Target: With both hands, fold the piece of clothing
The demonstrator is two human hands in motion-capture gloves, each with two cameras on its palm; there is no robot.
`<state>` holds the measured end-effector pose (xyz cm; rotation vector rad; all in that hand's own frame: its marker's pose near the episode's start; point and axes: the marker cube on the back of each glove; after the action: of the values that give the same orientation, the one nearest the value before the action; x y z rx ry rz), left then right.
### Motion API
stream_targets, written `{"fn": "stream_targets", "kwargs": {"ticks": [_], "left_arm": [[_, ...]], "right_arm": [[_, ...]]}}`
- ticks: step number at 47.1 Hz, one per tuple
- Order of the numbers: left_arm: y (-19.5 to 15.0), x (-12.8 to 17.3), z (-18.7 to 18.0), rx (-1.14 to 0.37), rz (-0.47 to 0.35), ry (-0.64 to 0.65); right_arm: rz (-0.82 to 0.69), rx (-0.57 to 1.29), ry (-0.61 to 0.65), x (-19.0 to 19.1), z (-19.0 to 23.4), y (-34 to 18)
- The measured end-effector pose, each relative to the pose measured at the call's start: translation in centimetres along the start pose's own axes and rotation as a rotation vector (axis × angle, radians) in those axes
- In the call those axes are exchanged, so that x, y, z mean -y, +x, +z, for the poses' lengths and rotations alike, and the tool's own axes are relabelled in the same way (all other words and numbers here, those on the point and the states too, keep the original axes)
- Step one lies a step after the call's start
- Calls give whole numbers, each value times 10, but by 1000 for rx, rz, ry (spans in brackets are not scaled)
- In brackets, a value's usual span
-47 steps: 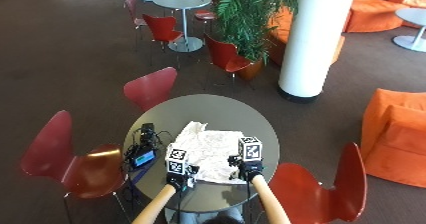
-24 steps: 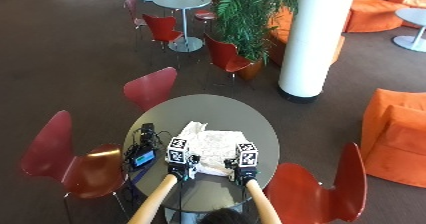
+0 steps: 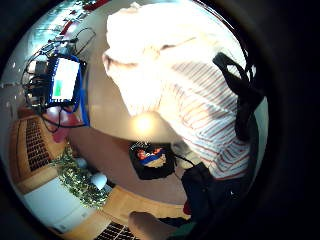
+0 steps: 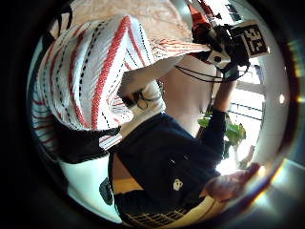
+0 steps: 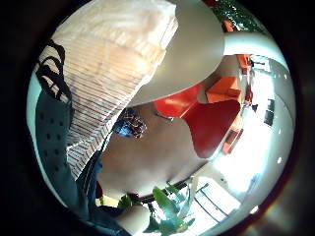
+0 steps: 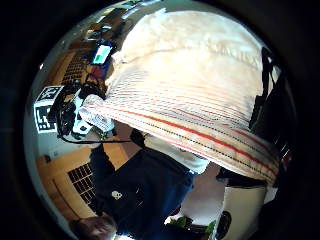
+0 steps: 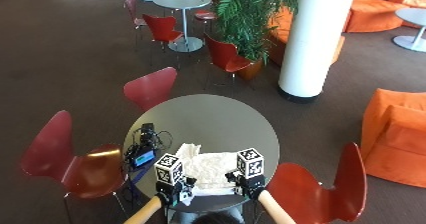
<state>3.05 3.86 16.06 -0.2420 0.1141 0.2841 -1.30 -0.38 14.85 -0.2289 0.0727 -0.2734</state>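
Both hands sit at the lower middle of the outside view: your left hand point(image 7: 174, 194) pinches one near corner of the garment point(image 7: 208, 170) and your right hand point(image 7: 247, 184) pinches the other. That near hem hangs just over the near edge of the table point(image 7: 213, 119), while the rest lies crumpled on the top, in the lower centre of the frame. The palm views show striped cloth curled under the fingers of each hand, so both holds look good. Judging from this, you are about to lay the first fold. Lift both corners level, keep the hem taut between them, and carry it away from you in one even sweep. Mind the device point(image 7: 142, 157) with its cables just left of the cloth
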Motion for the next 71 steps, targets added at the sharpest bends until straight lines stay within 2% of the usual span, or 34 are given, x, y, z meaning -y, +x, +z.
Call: {"fn": "stream_targets", "kwargs": {"ticks": [3,5,10,15,18,21,25,29,31,34,37,41,43,45,49,54,57,62,66,69,71], "left_arm": [[2,-7,-20,-12,-4,6],[-2,-1,-35,-17,-15,19],[-24,49,-61,-22,-105,26],[-47,101,-56,-40,-209,-85],[-49,106,-57,-36,-304,-149],[-60,115,-48,-43,-397,-170],[-78,130,-28,-51,-472,-181],[-96,142,-18,-28,-533,-145],[-102,146,-18,-11,-547,-104],[-109,150,-24,21,-572,-33],[-110,152,-38,41,-575,54],[-100,145,-68,38,-537,194],[-92,138,-81,29,-516,211],[-82,126,-89,18,-507,175],[-65,104,-97,17,-490,114],[-74,121,-67,0,-365,197],[-70,115,-52,14,-343,213],[-64,102,-26,32,-377,175],[-54,83,-9,31,-436,114],[-47,78,2,-3,-444,101],[-48,79,11,-9,-463,93]], "right_arm": [[16,-28,8,-9,-21,-3],[40,-45,26,-2,-36,0],[132,-57,16,48,-57,21],[206,-27,-71,102,-56,36],[229,8,-142,108,-58,29],[247,17,-153,122,-51,26],[307,35,-212,143,-30,34],[360,70,-269,147,-19,42],[388,74,-238,147,-20,48],[401,62,-114,150,-28,57],[423,27,-8,145,-41,64],[453,-33,155,134,-68,72],[462,-46,188,125,-79,73],[473,-51,201,113,-88,72],[496,-34,186,95,-95,73],[571,-1,136,88,-79,83],[605,26,91,91,-58,89],[626,57,-27,70,-43,67],[612,79,-50,79,-19,62],[582,123,-83,86,-4,55],[619,122,-86,90,4,55]]}}
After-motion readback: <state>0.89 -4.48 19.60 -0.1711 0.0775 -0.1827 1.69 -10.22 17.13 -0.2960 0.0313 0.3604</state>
